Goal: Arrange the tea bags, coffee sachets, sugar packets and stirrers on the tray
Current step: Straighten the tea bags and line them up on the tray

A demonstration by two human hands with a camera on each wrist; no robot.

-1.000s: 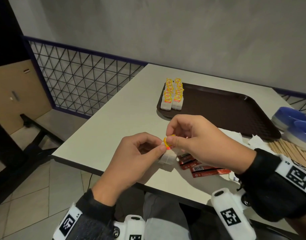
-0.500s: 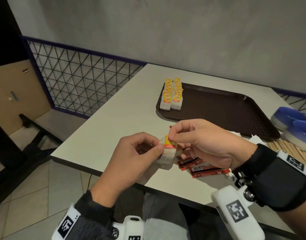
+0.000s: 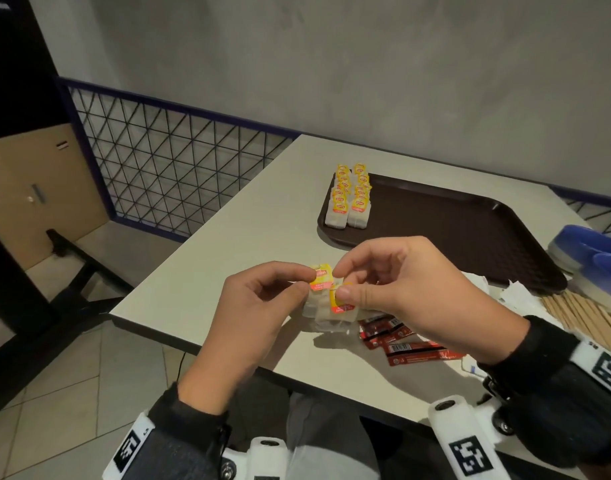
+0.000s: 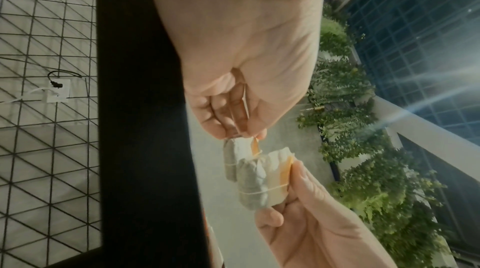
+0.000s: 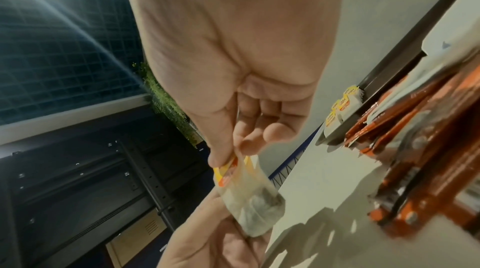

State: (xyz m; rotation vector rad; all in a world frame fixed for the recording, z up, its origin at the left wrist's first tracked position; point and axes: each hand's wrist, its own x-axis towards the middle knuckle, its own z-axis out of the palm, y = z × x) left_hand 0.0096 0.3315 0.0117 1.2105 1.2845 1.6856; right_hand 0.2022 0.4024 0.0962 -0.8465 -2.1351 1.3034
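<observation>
On the table (image 3: 228, 258), the brown tray (image 3: 470, 244) is taken as landmark: two rows of tea bags (image 3: 349, 202) are laid in its near-left corner. Just in front of the tray, red coffee sachets (image 3: 401, 341) are spread. Above these, one tea bag (image 3: 320, 277) is pinched by the left hand (image 3: 259, 306), another (image 3: 338, 306) by the right hand (image 3: 401, 285).

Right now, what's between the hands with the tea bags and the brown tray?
Just bare table, seen from the head view. The left hand and right hand each pinch a tea bag short of the tray; nothing lies in that strip.
</observation>
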